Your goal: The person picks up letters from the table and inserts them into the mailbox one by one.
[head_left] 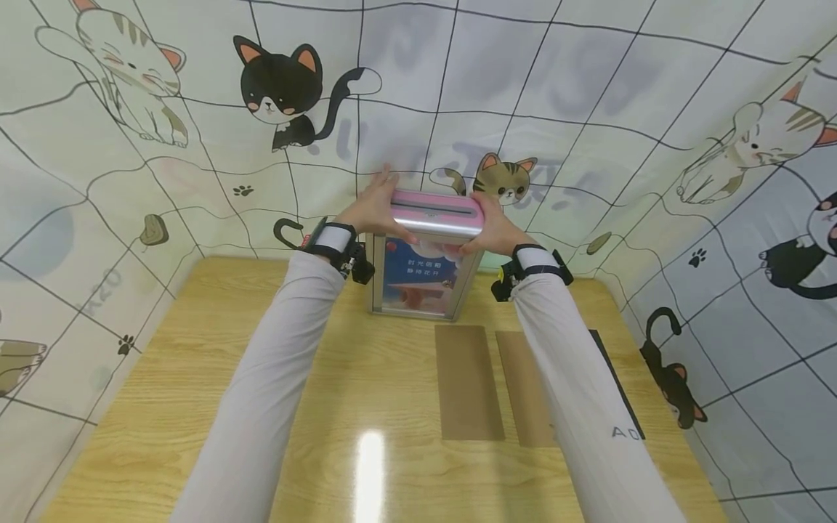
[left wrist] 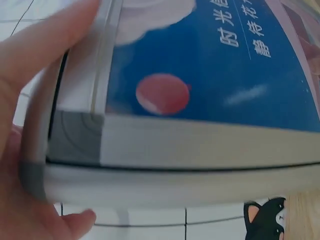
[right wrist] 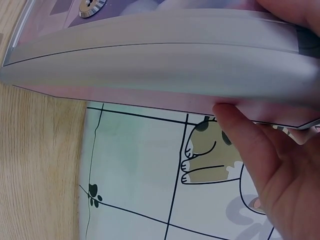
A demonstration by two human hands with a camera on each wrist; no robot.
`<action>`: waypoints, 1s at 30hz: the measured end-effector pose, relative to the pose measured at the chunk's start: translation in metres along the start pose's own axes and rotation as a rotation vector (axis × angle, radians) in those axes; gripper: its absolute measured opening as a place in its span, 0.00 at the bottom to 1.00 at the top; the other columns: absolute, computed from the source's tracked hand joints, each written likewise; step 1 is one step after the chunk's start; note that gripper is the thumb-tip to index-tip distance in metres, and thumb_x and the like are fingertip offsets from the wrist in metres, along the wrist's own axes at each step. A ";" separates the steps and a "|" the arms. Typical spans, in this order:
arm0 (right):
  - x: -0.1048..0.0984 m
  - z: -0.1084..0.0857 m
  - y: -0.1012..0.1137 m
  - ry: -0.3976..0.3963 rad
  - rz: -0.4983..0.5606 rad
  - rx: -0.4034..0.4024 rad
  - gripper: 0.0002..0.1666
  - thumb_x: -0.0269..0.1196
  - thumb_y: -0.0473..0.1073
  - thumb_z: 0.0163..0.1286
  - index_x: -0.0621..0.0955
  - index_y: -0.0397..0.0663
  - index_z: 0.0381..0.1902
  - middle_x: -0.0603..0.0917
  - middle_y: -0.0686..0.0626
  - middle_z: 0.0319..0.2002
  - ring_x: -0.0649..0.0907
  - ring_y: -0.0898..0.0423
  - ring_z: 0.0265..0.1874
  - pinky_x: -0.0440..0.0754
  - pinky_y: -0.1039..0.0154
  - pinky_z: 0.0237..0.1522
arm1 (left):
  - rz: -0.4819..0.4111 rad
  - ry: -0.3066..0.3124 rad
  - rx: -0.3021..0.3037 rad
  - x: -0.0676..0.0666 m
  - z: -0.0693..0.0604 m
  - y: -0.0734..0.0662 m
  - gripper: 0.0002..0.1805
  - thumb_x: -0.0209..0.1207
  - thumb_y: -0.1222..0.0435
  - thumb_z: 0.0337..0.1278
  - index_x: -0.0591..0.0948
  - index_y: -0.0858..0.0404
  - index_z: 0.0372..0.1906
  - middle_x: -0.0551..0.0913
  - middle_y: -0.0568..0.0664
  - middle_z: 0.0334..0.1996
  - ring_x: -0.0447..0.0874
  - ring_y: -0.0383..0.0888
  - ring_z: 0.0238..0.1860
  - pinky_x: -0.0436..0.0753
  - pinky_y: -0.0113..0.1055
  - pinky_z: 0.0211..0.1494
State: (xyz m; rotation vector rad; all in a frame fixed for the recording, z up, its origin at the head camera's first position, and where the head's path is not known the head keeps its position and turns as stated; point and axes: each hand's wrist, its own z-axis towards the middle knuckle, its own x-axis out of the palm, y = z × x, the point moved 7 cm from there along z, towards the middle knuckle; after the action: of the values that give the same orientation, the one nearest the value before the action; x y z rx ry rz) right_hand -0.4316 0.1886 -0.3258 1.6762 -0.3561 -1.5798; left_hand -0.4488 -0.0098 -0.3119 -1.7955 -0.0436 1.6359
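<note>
A letter box (head_left: 418, 272) with a pink slotted top, silver frame and blue printed front stands upright at the back of the table. My left hand (head_left: 371, 209) grips its upper left corner; in the left wrist view the thumb (left wrist: 55, 37) lies over the frame's edge. My right hand (head_left: 500, 229) holds the upper right corner. In the right wrist view one finger (right wrist: 247, 132) touches the box's pink surface, and a round metal lock (right wrist: 91, 7) shows on the front. The box's back is hidden.
Two brown paper rectangles (head_left: 469, 381) lie on the wooden table (head_left: 222, 363), the right one partly under my right sleeve. A dark flat edge (head_left: 617, 381) shows beyond that sleeve. Cat-printed cloth (head_left: 405, 65) hangs behind the table and at both sides.
</note>
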 end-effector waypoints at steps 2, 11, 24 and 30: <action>0.000 0.000 -0.001 0.006 -0.006 0.007 0.63 0.73 0.33 0.34 0.51 0.39 0.67 0.58 0.39 0.60 0.63 0.45 0.56 0.62 0.48 0.61 | -0.023 -0.009 -0.005 -0.001 -0.001 0.005 0.69 0.73 0.47 0.22 0.44 0.66 0.70 0.36 0.58 0.71 0.34 0.55 0.70 0.46 0.51 0.69; -0.002 0.004 -0.004 -0.001 -0.044 0.010 0.64 0.74 0.36 0.33 0.51 0.41 0.67 0.55 0.38 0.61 0.59 0.44 0.57 0.61 0.46 0.60 | -0.075 -0.061 -0.021 0.000 0.001 0.015 0.65 0.75 0.51 0.18 0.51 0.64 0.69 0.49 0.59 0.68 0.51 0.54 0.66 0.58 0.46 0.66; 0.000 -0.004 -0.003 0.033 0.104 -0.029 0.74 0.75 0.36 0.37 0.37 0.46 0.71 0.56 0.39 0.64 0.64 0.44 0.59 0.60 0.48 0.62 | -0.146 -0.070 -0.066 0.004 0.001 0.019 0.62 0.74 0.61 0.16 0.53 0.61 0.68 0.52 0.59 0.65 0.60 0.53 0.59 0.67 0.45 0.60; -0.009 -0.031 0.004 0.020 0.134 0.021 0.64 0.68 0.40 0.51 0.35 0.45 0.70 0.39 0.38 0.70 0.57 0.38 0.65 0.63 0.45 0.61 | -0.170 -0.087 -0.074 0.002 0.000 0.017 0.62 0.74 0.62 0.14 0.54 0.59 0.68 0.52 0.58 0.65 0.61 0.52 0.58 0.68 0.45 0.59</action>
State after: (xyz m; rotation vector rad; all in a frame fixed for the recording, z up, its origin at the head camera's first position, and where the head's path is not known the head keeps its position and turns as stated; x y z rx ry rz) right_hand -0.4030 0.2030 -0.3193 1.6480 -0.4664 -1.4648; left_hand -0.4556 -0.0211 -0.3223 -1.7234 -0.2919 1.6079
